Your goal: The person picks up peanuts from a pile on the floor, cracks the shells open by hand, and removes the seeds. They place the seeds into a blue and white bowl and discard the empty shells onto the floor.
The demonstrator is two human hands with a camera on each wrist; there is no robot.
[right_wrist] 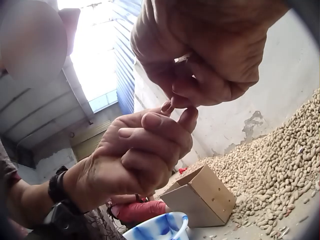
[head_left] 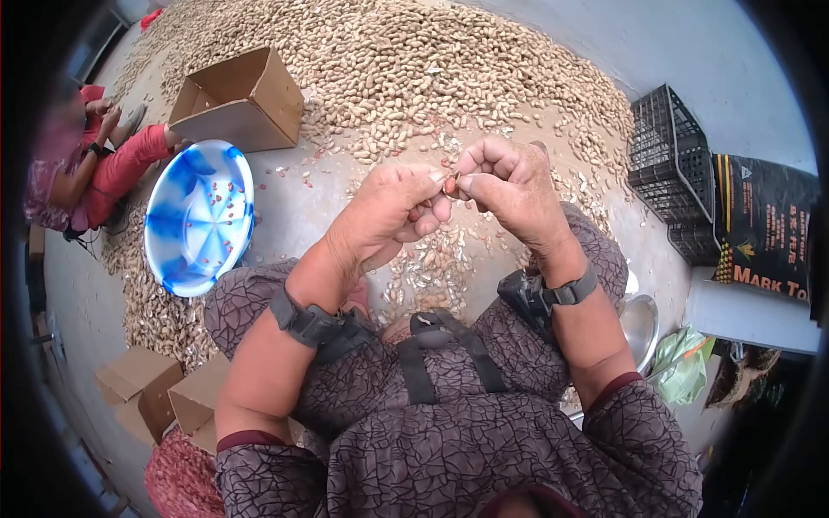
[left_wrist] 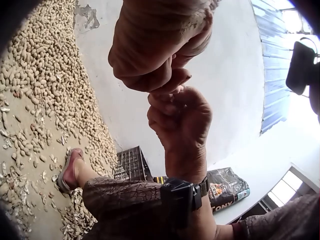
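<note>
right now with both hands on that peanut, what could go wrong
1. Both hands, left and right, pinch one peanut high above the ground, and the bowl sits off to the left. A freed kernel may well drop among the husks instead.
2. Fingertips press tight together at the shell, so a slip could jab a nail.

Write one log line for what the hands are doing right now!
left hand: pinches peanut | right hand: pinches peanut | bowl: beside left knee
</note>
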